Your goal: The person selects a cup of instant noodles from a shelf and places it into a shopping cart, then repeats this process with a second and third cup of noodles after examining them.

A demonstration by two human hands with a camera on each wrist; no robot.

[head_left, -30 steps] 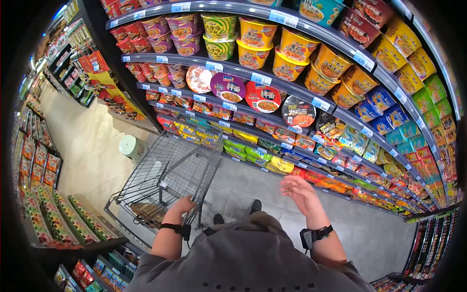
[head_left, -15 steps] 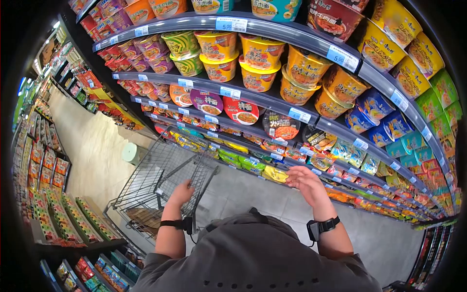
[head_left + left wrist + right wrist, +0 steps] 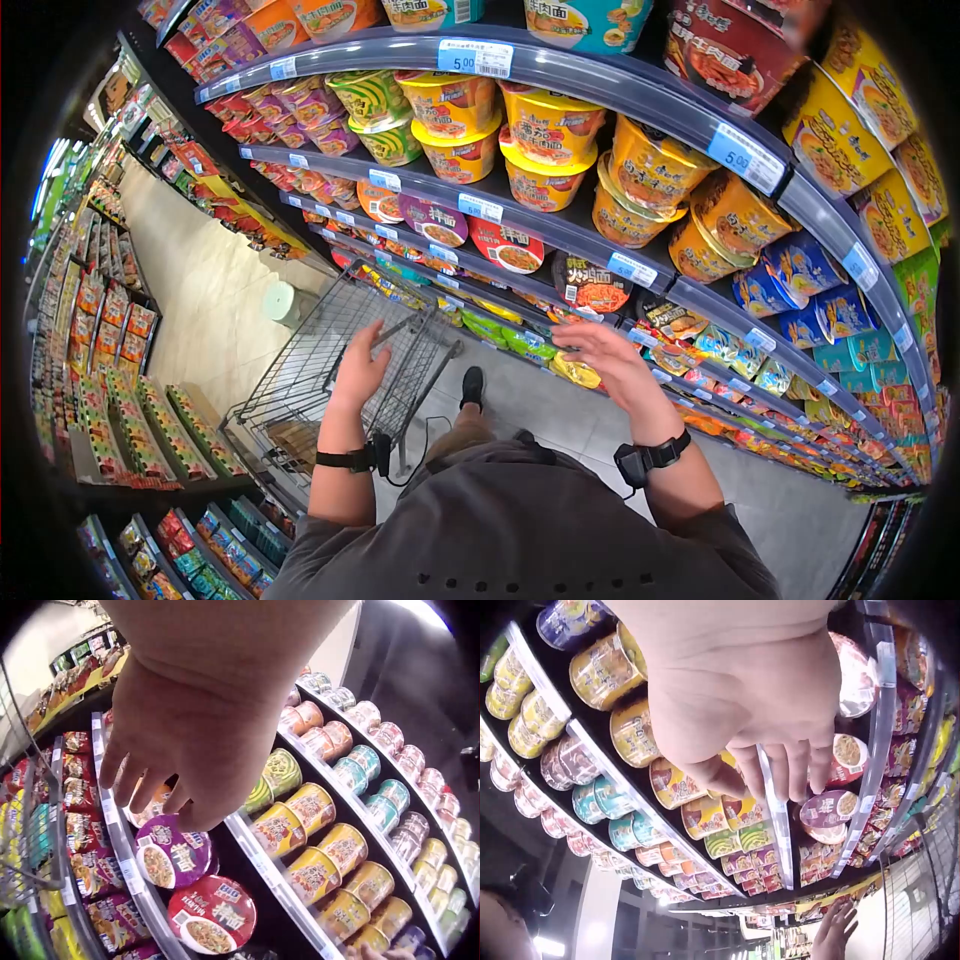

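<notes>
Clearance first: wide grasp, slow reach

Left hand [image 3: 362, 370] and right hand [image 3: 618, 372] are both raised and released, their fingers loosely extended and holding nothing. The purple noodle bowl [image 3: 435, 220] lies at about 1 o'clock from the left hand. The red noodle bowl [image 3: 507, 245] is between 10 and 11 o'clock from the right hand, the black noodle bowl [image 3: 592, 282] just short of 12. All three stand in one row, lids turned outward.

Both wrist views lay the fingers across the bowls, and depth is hard to judge there; the head view suggests a gap.

For a reach at this row, I would come in from 6 o'clock, knuckles below the price rail [image 3: 545, 231] that runs just above the lids. Best take a bowl by its sides, at 9 and 3 o'clock; pressing the lid would probably dent it. Drawing it straight out should spare its neighbours. The stacked yellow tubs [image 3: 550, 130], between 12 and 1 o'clock from the red bowl, could topple if nudged. Mind the wire cart [image 3: 300, 365], mostly towards 8 o'clock from the left hand.
</notes>
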